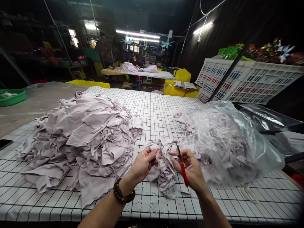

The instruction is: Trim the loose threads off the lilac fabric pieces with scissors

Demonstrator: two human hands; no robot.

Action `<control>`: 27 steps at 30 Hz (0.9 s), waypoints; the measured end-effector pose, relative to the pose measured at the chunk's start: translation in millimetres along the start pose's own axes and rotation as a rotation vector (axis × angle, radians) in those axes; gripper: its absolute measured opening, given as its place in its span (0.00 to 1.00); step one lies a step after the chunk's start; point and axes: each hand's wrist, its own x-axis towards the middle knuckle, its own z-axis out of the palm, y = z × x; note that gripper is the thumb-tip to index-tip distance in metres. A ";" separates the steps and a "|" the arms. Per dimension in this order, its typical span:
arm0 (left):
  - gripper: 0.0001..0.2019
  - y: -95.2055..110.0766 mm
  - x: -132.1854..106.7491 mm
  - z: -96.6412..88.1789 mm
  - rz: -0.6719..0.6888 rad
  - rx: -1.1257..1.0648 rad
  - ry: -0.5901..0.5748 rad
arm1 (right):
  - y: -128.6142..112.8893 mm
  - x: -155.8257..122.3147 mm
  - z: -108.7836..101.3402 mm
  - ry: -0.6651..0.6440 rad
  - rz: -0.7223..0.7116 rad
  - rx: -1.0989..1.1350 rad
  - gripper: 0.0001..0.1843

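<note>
Pinched between the fingers of my left hand [146, 162] is an edge of a pale lilac garment [165, 172], whose crumpled body lies on the table below. Red-handled scissors [182, 169] rest in my right hand [192, 169], blades pointing up and away beside the garment. The blade tips stand a little apart from my left fingers. Small white scraps [152, 204] are scattered on the tabletop under my hands. To the left rises a large heap of the same lilac fabric pieces [95, 133].
A clear plastic bag [258, 152] full of lilac pieces lies right on the checkered table [154, 107]. A phone [5, 144] and a green basket [14, 98] are far left. White crates [237, 77] stand back right. A person [135, 59] sits at a farther table.
</note>
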 end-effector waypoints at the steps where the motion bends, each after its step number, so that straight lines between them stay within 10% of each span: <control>1: 0.12 10.5 -7.3 -0.3 -0.026 0.054 -0.025 | -0.8 9.0 1.6 -0.026 -0.015 0.043 0.16; 10: 0.14 28.3 -51.6 -21.9 -0.210 -0.076 -0.080 | 5.0 74.8 65.4 -0.698 -0.032 0.231 0.23; 18: 0.11 31.3 -77.0 -16.3 -0.332 -0.270 0.081 | -12.8 114.4 74.7 -0.584 -0.110 0.199 0.19; 24: 0.09 31.0 -82.6 -16.0 -0.363 -0.194 -0.122 | 23.1 103.8 78.7 -1.280 0.147 0.245 0.26; 27: 0.08 33.5 -86.8 -18.8 -0.362 -0.202 -0.163 | 46.6 92.4 89.9 -1.295 0.169 0.259 0.30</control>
